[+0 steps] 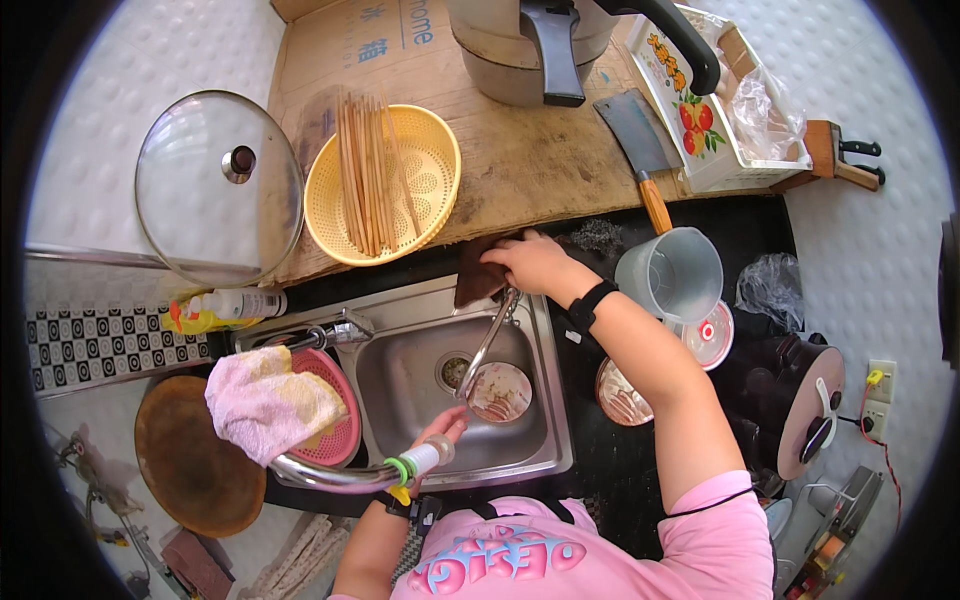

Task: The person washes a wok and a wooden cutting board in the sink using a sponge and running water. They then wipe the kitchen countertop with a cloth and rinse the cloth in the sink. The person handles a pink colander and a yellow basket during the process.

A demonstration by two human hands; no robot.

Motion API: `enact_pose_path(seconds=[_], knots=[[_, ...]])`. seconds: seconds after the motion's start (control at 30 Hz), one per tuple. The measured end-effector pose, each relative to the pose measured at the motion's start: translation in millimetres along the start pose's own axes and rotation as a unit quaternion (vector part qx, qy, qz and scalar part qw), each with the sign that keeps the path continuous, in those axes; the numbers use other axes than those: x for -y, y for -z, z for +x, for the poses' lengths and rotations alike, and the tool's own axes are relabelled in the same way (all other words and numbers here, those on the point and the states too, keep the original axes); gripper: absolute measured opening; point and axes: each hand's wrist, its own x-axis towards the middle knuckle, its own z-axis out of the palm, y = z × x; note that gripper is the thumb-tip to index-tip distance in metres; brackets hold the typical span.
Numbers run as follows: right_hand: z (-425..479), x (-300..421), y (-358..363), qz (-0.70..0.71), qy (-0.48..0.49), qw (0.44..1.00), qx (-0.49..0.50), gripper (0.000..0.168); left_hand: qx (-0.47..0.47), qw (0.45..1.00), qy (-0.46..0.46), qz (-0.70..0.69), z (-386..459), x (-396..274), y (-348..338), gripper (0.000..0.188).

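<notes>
My right hand (529, 264) reaches to the back of the sink, over a brown cloth (478, 274) and the upper end of a slim bent metal spout (489, 345). Its fingertips are partly hidden, so a grip cannot be made out. Inside the steel sink (420, 450), a bowl (501, 391) with reddish-brown residue lies under the spout's lower end. My left hand (444, 427) is beside the bowl, fingers extended and seemingly holding nothing. The chrome faucet pipe (330, 475), with a white and green nozzle, crosses in front of its wrist.
A pink-yellow towel (274, 405) hangs over the faucet, above a pink basket (330, 375). Behind stand a yellow colander (427, 172) with chopsticks (364, 180), and a cleaver (637, 135). A plastic measuring jug (667, 274) and another soiled bowl (622, 397) flank my right arm.
</notes>
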Motion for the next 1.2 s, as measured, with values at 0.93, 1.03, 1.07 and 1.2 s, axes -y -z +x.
enact_pose_path(seconds=[0.93, 1.03, 1.07, 1.2], knots=[[-101, 54, -106, -0.031, -0.190, 0.957, -0.218, 0.053, -0.081, 0.991, -0.078, -0.072, -102, 51, 45, 0.038], [-131, 87, -123, -0.059, -0.193, 0.960, -0.195, 0.048, -0.091, 0.990, -0.052, -0.090, -103, 57, 48, 0.039], [-144, 93, -130, -0.059, -0.186, 0.960, -0.201, 0.048, -0.092, 0.990, -0.042, -0.097, -103, 60, 47, 0.039], [-200, 114, -154, -0.064, -0.153, 0.969, -0.184, 0.042, -0.040, 0.995, -0.063, -0.071, -97, 50, 40, 0.039]])
